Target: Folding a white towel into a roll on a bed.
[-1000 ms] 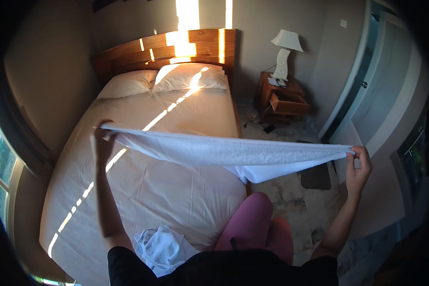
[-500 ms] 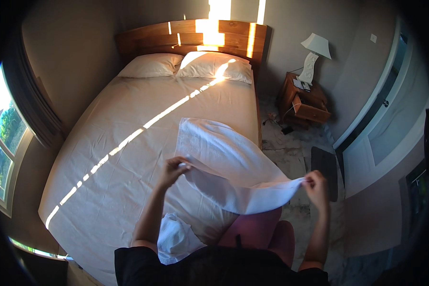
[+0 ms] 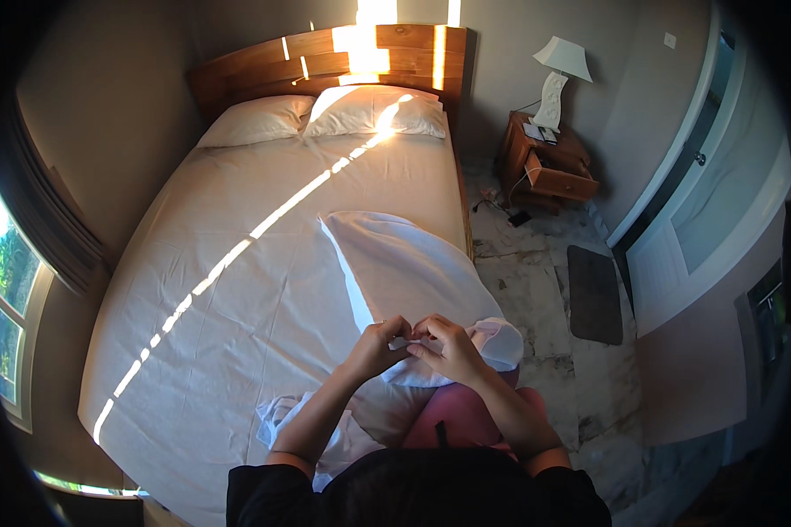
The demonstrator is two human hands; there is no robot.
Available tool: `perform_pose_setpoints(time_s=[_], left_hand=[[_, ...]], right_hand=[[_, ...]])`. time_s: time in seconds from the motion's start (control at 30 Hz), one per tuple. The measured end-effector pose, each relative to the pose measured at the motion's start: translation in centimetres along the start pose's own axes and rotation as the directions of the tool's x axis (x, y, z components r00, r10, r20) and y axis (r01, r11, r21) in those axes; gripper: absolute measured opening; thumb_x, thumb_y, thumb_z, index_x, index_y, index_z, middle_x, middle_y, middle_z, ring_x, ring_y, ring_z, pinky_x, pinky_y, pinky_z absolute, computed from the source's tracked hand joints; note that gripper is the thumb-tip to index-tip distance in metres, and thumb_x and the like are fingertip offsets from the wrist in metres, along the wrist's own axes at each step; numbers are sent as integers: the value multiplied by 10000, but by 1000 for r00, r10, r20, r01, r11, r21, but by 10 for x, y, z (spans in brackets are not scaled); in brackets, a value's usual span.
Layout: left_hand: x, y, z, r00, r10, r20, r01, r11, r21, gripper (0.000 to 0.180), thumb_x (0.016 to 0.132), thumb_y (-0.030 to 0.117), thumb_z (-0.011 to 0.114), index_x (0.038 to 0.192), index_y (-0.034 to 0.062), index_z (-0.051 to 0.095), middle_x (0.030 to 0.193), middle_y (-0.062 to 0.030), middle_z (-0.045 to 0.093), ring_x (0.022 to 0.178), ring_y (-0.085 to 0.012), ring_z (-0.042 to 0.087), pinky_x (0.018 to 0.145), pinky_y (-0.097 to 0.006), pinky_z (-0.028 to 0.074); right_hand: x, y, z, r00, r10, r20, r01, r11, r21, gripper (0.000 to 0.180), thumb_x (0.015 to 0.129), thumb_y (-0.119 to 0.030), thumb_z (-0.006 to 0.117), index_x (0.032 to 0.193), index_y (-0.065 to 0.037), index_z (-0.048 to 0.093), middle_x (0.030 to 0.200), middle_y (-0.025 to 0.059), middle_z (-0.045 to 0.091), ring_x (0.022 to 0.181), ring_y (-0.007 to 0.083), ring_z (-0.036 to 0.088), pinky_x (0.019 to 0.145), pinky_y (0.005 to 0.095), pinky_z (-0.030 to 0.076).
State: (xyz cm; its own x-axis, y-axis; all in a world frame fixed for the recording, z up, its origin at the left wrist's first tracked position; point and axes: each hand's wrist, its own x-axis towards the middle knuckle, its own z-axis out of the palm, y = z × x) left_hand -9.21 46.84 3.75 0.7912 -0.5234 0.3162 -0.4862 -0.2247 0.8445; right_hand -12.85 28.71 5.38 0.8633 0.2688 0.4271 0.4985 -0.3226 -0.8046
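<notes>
A white towel (image 3: 402, 268) lies folded in half lengthwise, its far end resting on the bed (image 3: 264, 255) and its near corners gathered in front of me. My left hand (image 3: 380, 344) and my right hand (image 3: 441, 346) meet at those corners, both pinching the towel's edge together, fingers touching. The towel's near end droops over the bed's right edge above my pink-clad knee (image 3: 466, 413). A second crumpled white cloth (image 3: 330, 430) lies on the bed under my left forearm.
Two pillows (image 3: 321, 119) lie against the wooden headboard (image 3: 343, 53). A nightstand (image 3: 549, 167) with a lamp (image 3: 558, 79) stands right of the bed. A dark mat (image 3: 595, 292) lies on the marbled floor by a door. A window (image 3: 4, 290) is at left.
My hands, spread wide with the towel stretched between them, have come together, folding the towel in half. Its far end has dropped onto the bed.
</notes>
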Motion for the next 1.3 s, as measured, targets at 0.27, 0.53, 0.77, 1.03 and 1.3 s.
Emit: perform_pose_setpoints(time_s=[0.27, 0.53, 0.77, 1.03, 1.3], left_hand=[[1, -1, 5, 990, 88, 111, -102, 986, 133, 247, 724, 133, 743, 861, 34, 562, 787, -111, 629, 739, -296, 630, 651, -346, 497], [4, -29, -11, 950, 288, 118, -311, 897, 313, 197, 726, 165, 735, 856, 61, 629, 811, -91, 640, 791, -273, 627, 750, -372, 477], [18, -65, -26, 911, 399, -105, -327, 853, 406, 172, 710, 168, 756, 813, 77, 653, 795, -64, 636, 757, -250, 614, 750, -381, 473], [30, -113, -28, 898, 272, -346, -103, 894, 436, 152, 651, 99, 758, 753, 46, 658, 789, -84, 640, 765, -270, 625, 704, -355, 500], [25, -111, -57, 895, 209, -395, -16, 899, 437, 143, 646, 56, 723, 782, 47, 678, 805, -96, 634, 731, -274, 637, 670, -350, 524]], right_hand=[[-12, 5, -9, 999, 40, 29, -37, 995, -90, 138, 741, -8, 703, 782, 12, 573, 781, 113, 611, 711, 245, 628, 641, 323, 493], [-8, -13, -38, 998, -24, 61, 39, 967, -250, 122, 759, -4, 664, 782, 11, 545, 794, 131, 611, 731, 279, 631, 642, 345, 496], [15, -88, -106, 956, -291, -50, 215, 803, -556, 128, 761, -19, 672, 791, -26, 549, 841, 110, 604, 750, 277, 622, 656, 361, 509], [35, -177, -176, 872, -480, -97, 205, 538, -818, 145, 734, 30, 672, 783, -2, 539, 824, 118, 597, 740, 263, 606, 653, 342, 494], [39, -203, -260, 834, -516, -196, -4, 350, -937, 65, 825, -9, 624, 827, 7, 561, 869, 112, 621, 775, 202, 600, 674, 305, 482]])
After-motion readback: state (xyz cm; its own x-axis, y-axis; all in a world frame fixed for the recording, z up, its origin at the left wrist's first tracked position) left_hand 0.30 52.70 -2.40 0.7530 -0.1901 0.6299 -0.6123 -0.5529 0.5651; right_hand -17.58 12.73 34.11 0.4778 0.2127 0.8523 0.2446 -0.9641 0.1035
